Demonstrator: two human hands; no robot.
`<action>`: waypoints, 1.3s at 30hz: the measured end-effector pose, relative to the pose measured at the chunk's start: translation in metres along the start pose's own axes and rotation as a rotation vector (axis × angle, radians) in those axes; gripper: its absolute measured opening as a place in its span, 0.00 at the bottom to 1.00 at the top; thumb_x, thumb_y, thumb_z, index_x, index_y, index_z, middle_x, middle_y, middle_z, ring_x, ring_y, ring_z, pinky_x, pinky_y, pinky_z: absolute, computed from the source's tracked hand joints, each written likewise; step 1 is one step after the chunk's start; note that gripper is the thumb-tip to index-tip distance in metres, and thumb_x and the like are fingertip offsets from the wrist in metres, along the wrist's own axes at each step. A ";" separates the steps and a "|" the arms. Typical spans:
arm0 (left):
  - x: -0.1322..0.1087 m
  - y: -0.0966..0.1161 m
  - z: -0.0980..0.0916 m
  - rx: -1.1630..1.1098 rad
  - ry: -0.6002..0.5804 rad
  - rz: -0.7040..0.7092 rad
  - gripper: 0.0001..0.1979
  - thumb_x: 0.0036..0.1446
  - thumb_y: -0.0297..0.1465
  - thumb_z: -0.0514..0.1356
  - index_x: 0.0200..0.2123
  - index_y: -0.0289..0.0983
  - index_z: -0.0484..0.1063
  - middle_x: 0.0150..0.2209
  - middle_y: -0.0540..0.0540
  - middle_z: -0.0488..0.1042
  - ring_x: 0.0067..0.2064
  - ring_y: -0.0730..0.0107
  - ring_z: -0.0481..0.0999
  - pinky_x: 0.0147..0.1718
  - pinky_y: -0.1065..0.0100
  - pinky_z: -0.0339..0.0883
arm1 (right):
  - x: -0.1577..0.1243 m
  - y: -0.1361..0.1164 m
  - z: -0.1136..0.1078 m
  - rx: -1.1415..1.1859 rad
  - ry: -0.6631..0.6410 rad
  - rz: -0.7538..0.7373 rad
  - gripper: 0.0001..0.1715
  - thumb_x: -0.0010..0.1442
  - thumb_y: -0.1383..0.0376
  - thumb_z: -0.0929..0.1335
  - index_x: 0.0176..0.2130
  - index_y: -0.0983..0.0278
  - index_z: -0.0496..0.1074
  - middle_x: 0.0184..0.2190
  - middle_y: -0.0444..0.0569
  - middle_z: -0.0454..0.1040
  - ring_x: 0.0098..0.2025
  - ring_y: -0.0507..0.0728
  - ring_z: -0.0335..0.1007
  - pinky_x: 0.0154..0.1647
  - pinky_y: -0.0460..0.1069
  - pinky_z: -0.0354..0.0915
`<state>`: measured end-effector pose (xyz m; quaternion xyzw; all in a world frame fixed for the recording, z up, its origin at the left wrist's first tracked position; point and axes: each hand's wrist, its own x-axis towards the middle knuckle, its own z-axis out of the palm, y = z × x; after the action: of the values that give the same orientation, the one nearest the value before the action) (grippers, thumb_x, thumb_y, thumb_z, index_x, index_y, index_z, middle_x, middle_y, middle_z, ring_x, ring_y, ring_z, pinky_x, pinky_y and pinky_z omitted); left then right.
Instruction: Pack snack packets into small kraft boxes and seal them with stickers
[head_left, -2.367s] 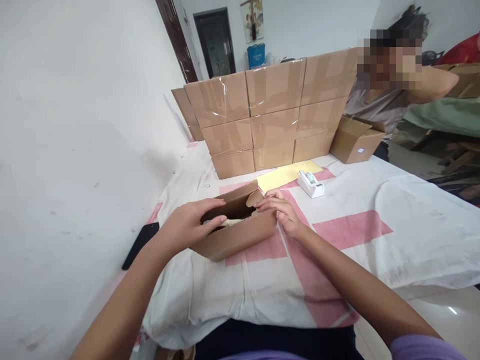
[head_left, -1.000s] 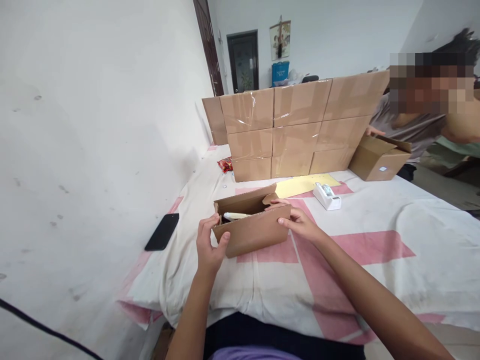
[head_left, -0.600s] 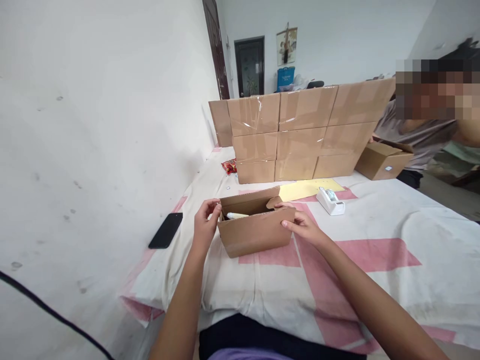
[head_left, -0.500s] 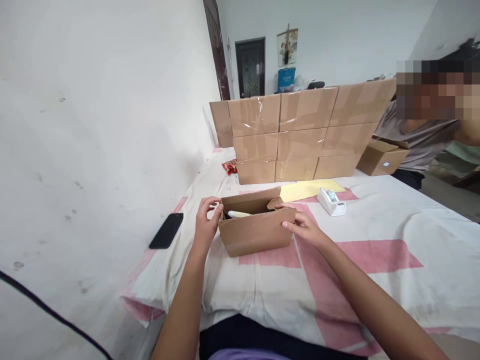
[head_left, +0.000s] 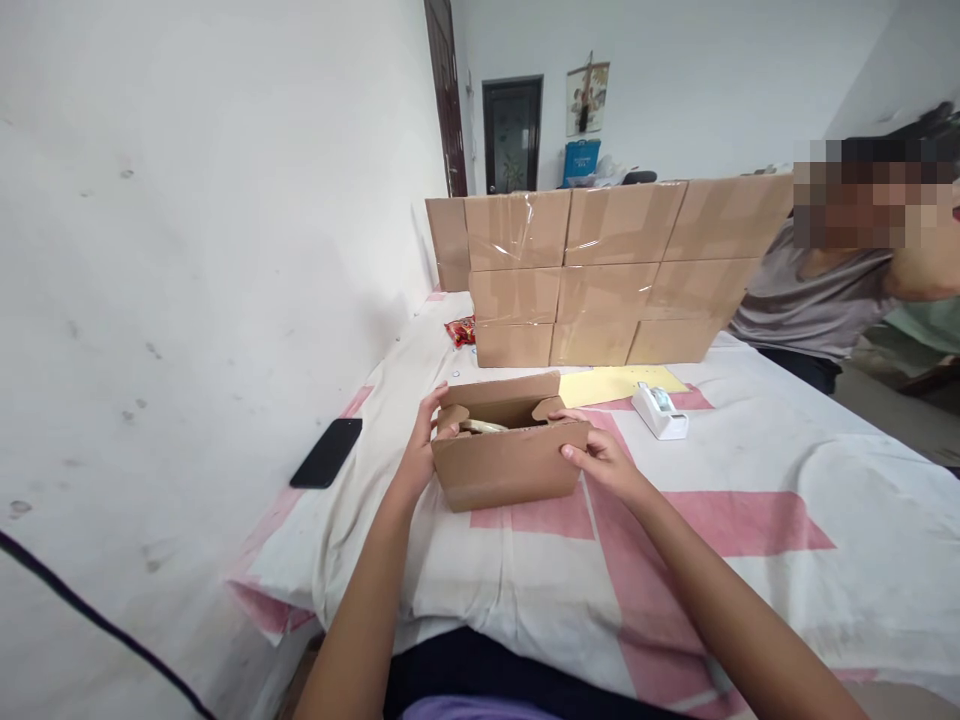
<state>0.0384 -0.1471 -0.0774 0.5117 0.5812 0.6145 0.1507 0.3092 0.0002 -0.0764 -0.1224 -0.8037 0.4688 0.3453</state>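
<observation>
A small cardboard box (head_left: 510,470), its top open, stands on the cloth-covered surface in front of me. My left hand (head_left: 424,440) grips its left end, the thumb at the short left flap (head_left: 451,416), which leans inward. At the right end, my right hand (head_left: 606,462) holds the corner, with the thumb on the near wall and the other fingers behind. The short right flap (head_left: 550,407) also bends inward. Inside the box lies a pale item (head_left: 484,426), mostly hidden by the near wall.
Stacked cardboard boxes (head_left: 607,270) form a wall behind. A white tape dispenser (head_left: 660,412) and yellow sheet (head_left: 626,382) lie to the right. A black phone (head_left: 327,453) is at the left, near the wall. A red packet (head_left: 460,331) lies farther back. Another person (head_left: 810,290) sits at right.
My left hand has shifted on the box's left end, and the left flap now shows folded inward. The box beside the other person has gone from view.
</observation>
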 end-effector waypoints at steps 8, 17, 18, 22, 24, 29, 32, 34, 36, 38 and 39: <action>-0.003 -0.006 0.003 -0.089 0.057 -0.005 0.15 0.58 0.36 0.55 0.46 0.39 0.72 0.50 0.42 0.76 0.52 0.58 0.77 0.51 0.58 0.70 | 0.002 -0.003 0.024 -0.170 0.365 -0.135 0.28 0.65 0.55 0.69 0.61 0.54 0.65 0.62 0.54 0.65 0.65 0.66 0.61 0.64 0.62 0.60; -0.007 0.033 -0.018 0.217 -0.076 0.064 0.25 0.67 0.43 0.44 0.40 0.39 0.80 0.48 0.42 0.81 0.57 0.55 0.74 0.62 0.49 0.60 | 0.014 -0.013 0.032 -0.015 0.384 0.157 0.34 0.62 0.60 0.68 0.65 0.48 0.60 0.67 0.47 0.60 0.67 0.62 0.57 0.66 0.60 0.57; -0.011 0.041 -0.014 0.257 -0.085 0.064 0.22 0.66 0.44 0.49 0.43 0.41 0.80 0.50 0.43 0.81 0.59 0.54 0.72 0.64 0.46 0.55 | 0.015 -0.013 0.032 0.002 0.377 0.166 0.35 0.61 0.61 0.68 0.65 0.48 0.61 0.66 0.46 0.61 0.67 0.62 0.57 0.66 0.60 0.57; -0.027 0.066 0.018 0.658 -0.246 0.150 0.25 0.60 0.45 0.61 0.58 0.44 0.72 0.62 0.46 0.72 0.67 0.50 0.62 0.69 0.44 0.45 | 0.017 -0.011 0.029 0.008 0.361 0.154 0.33 0.58 0.64 0.68 0.62 0.49 0.65 0.65 0.46 0.63 0.67 0.62 0.57 0.68 0.60 0.54; -0.030 0.074 0.035 0.893 -0.320 0.176 0.29 0.60 0.42 0.61 0.64 0.43 0.66 0.66 0.45 0.67 0.68 0.50 0.61 0.68 0.43 0.49 | 0.018 -0.010 0.027 0.026 0.347 0.167 0.34 0.57 0.64 0.68 0.62 0.50 0.65 0.63 0.46 0.65 0.66 0.62 0.58 0.67 0.60 0.54; -0.020 0.085 0.057 1.020 -0.325 0.108 0.25 0.58 0.38 0.65 0.58 0.41 0.72 0.60 0.38 0.73 0.61 0.38 0.68 0.61 0.28 0.53 | 0.021 -0.011 0.027 0.062 0.331 0.238 0.35 0.54 0.65 0.69 0.61 0.53 0.66 0.58 0.48 0.70 0.62 0.63 0.64 0.64 0.60 0.59; -0.010 0.086 0.058 1.035 -0.359 0.104 0.22 0.58 0.39 0.64 0.55 0.41 0.74 0.61 0.38 0.72 0.60 0.35 0.67 0.58 0.23 0.53 | 0.023 -0.007 0.028 0.018 0.340 0.275 0.34 0.54 0.64 0.69 0.60 0.55 0.66 0.62 0.49 0.67 0.59 0.62 0.66 0.61 0.58 0.63; -0.004 0.081 0.054 1.025 -0.404 0.125 0.21 0.59 0.39 0.64 0.56 0.44 0.74 0.66 0.41 0.67 0.64 0.37 0.64 0.58 0.22 0.51 | 0.025 -0.001 0.019 -0.086 0.365 0.283 0.32 0.58 0.61 0.69 0.61 0.57 0.65 0.63 0.51 0.66 0.58 0.62 0.67 0.58 0.57 0.65; 0.001 0.075 0.048 1.013 -0.453 0.150 0.21 0.60 0.40 0.63 0.57 0.46 0.73 0.69 0.44 0.62 0.67 0.38 0.60 0.60 0.22 0.50 | 0.026 0.005 -0.005 -0.276 0.470 0.337 0.29 0.63 0.58 0.67 0.62 0.59 0.65 0.63 0.53 0.67 0.60 0.61 0.66 0.59 0.56 0.65; 0.005 0.068 0.043 1.002 -0.494 0.174 0.23 0.60 0.41 0.63 0.58 0.47 0.72 0.70 0.45 0.60 0.69 0.39 0.58 0.61 0.23 0.49 | 0.024 0.010 -0.043 -0.463 0.629 0.456 0.24 0.68 0.58 0.64 0.61 0.62 0.66 0.63 0.56 0.66 0.64 0.62 0.61 0.64 0.56 0.60; 0.006 0.066 0.041 0.998 -0.509 0.186 0.24 0.61 0.42 0.63 0.59 0.47 0.71 0.70 0.45 0.59 0.70 0.39 0.57 0.61 0.24 0.49 | 0.022 0.011 -0.065 -0.497 0.682 0.517 0.22 0.70 0.59 0.62 0.59 0.65 0.67 0.64 0.59 0.64 0.67 0.64 0.57 0.65 0.58 0.58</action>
<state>0.0953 -0.1376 -0.0255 0.7020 0.6990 0.1333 -0.0287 0.3349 0.0613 -0.0554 -0.5428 -0.6759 0.2665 0.4212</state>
